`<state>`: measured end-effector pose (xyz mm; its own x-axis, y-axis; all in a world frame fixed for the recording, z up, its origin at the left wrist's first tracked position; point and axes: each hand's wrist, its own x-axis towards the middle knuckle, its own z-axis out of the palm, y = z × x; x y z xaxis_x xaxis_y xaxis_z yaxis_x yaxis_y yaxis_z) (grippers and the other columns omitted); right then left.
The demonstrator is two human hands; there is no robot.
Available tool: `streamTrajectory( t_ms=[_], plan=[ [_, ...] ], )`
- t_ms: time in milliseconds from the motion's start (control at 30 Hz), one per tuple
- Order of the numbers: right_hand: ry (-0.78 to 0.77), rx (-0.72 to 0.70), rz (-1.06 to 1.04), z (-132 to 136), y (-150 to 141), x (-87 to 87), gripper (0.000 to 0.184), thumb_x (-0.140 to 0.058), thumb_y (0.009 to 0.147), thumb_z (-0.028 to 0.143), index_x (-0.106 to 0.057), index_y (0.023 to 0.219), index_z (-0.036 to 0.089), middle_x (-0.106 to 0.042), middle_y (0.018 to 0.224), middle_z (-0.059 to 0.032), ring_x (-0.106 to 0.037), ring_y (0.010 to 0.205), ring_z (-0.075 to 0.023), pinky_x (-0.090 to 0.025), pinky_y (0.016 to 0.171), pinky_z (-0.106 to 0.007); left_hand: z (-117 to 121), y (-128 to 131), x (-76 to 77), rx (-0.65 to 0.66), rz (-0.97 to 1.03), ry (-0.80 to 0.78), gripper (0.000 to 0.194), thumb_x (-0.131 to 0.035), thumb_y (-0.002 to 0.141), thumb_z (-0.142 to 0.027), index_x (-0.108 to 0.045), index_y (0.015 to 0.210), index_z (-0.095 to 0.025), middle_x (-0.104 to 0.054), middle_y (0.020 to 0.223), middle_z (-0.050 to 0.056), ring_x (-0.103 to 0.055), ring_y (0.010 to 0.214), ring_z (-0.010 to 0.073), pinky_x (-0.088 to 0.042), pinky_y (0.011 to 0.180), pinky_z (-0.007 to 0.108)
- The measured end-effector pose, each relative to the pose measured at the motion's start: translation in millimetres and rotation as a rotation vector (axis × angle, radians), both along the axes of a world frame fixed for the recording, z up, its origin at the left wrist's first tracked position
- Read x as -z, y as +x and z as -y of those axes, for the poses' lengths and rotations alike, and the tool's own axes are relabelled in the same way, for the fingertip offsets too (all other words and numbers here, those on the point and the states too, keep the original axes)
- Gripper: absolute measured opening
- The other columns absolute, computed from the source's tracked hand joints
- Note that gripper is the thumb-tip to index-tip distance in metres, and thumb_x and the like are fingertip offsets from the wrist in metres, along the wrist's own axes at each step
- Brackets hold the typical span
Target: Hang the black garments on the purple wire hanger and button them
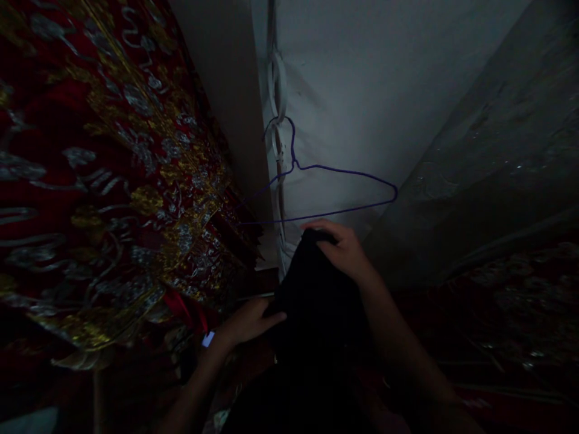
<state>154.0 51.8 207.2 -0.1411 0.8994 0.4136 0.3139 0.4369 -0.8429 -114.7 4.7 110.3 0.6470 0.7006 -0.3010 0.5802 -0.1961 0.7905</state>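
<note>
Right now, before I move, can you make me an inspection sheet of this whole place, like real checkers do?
Surface: pale wall behind the hanger, dimly lit; no tabletop in view.
Job's things: black cloth held in both hands; purple hanger hooked on a white loop.
Clutter: small bright patch by the left wrist, too unclear to name; dim shapes low down.
Grippers: bare hands; right hand grips near the cloth's top, left hand its side.
Cables: nothing seen.
Surroundings: red cloth with gold and silver decoration at left; greyish, glinting sheet-like material at right.
</note>
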Motion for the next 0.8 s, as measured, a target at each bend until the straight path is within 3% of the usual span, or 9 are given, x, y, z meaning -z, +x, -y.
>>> streamTrajectory(
  t_ms=[67,167,300,367,500,600,700,733,800],
  plan=[
    [0.043,0.164,0.011,-19.5,1.9,0.2,0.029,-0.048,0.078,0.020,-0.071,0.095,0.020,-0.071,0.093,-0.0045,-0.064,0.089,-0.0203,-0.048,0.089,-0.034,-6.1,-20.7,-2.8,-0.061,-0.114,0.061,0.046,-0.048,0.093,-0.056,-0.070,0.106,-0.018,-0.075,0.096,0.006,-0.068,0.082,0.0229,-0.050,0.078,0.031],
    [-0.075,0.279,0.058,-38.5,4.6,16.1,0.030,-0.048,0.084,0.039,-0.065,0.072,0.018,-0.063,0.069,-0.0038,-0.059,0.070,-0.0211,-0.048,0.067,-0.032,-23.7,-49.7,-17.3,-0.144,-0.243,0.192,0.039,-0.046,0.094,-0.048,-0.071,0.093,-0.019,-0.074,0.090,0.008,-0.067,0.082,0.0242,-0.050,0.077,0.033],
    [-0.050,0.441,0.047,-40.3,16.1,29.2,0.038,-0.054,0.079,0.049,-0.050,0.056,0.019,-0.044,0.053,0.0017,-0.044,0.052,-0.0140,-0.031,0.048,-0.025,-48.2,-65.8,-49.2,-0.240,-0.183,0.450,0.024,-0.047,0.090,-0.030,-0.068,0.096,-0.019,-0.067,0.113,0.012,-0.063,0.106,0.0257,-0.046,0.098,0.039],
    [-0.017,0.476,0.053,-37.5,24.7,24.8,0.039,-0.055,0.078,0.047,-0.044,0.052,0.020,-0.037,0.050,0.0035,-0.037,0.049,-0.0113,-0.025,0.046,-0.024,-56.8,-62.1,-69.5,-0.297,-0.075,0.584,0.022,-0.047,0.087,-0.024,-0.064,0.099,-0.019,-0.061,0.124,0.012,-0.057,0.117,0.0252,-0.042,0.106,0.041],
    [-0.031,0.465,0.079,-31.9,33.5,11.4,0.041,-0.057,0.076,0.045,-0.038,0.049,0.021,-0.032,0.048,0.0043,-0.033,0.046,-0.0094,-0.020,0.044,-0.024,-71.2,-38.9,-111.5,-0.446,0.131,0.840,0.014,-0.047,0.083,-0.019,-0.057,0.093,-0.020,-0.057,0.123,0.009,-0.053,0.121,0.0238,-0.039,0.109,0.041],
    [-0.118,0.347,0.064,-24.7,26.1,11.4,0.042,-0.058,0.078,0.049,-0.042,0.051,0.021,-0.038,0.048,0.0037,-0.037,0.045,-0.0104,-0.025,0.043,-0.024,-84.9,-14.8,-136.6,-0.463,0.273,0.928,0.029,-0.050,0.079,-0.015,-0.056,0.106,-0.021,-0.059,0.123,0.006,-0.054,0.120,0.0221,-0.040,0.108,0.037],
    [-0.040,0.248,0.049,-17.1,20.2,15.5,0.032,-0.057,0.083,0.046,-0.064,0.071,0.017,-0.062,0.066,-0.0025,-0.059,0.061,-0.0175,-0.046,0.056,-0.028,-99.4,4.9,-152.7,-0.364,0.306,0.907,0.045,-0.049,0.076,-0.012,-0.057,0.120,-0.021,-0.065,0.114,0.005,-0.061,0.108,0.0199,-0.046,0.099,0.033],
    [0.048,0.281,0.037,-15.7,22.5,15.3,0.028,-0.057,0.084,0.042,-0.069,0.085,0.016,-0.070,0.081,-0.0059,-0.065,0.075,-0.0206,-0.051,0.067,-0.031,-103.8,8.9,-156.1,-0.341,0.285,0.896,0.044,-0.048,0.077,-0.012,-0.060,0.118,-0.020,-0.067,0.109,0.004,-0.062,0.103,0.0197,-0.047,0.096,0.032],
    [0.237,0.455,-0.012,-15.9,36.0,10.9,0.036,-0.060,0.084,0.034,-0.067,0.114,0.017,-0.069,0.116,-0.0109,-0.064,0.106,-0.0244,-0.051,0.089,-0.037,-111.5,12.6,-160.3,-0.347,0.227,0.870,0.036,-0.044,0.078,-0.014,-0.068,0.105,-0.019,-0.070,0.097,0.003,-0.064,0.093,0.0198,-0.048,0.090,0.031]
  ],
)
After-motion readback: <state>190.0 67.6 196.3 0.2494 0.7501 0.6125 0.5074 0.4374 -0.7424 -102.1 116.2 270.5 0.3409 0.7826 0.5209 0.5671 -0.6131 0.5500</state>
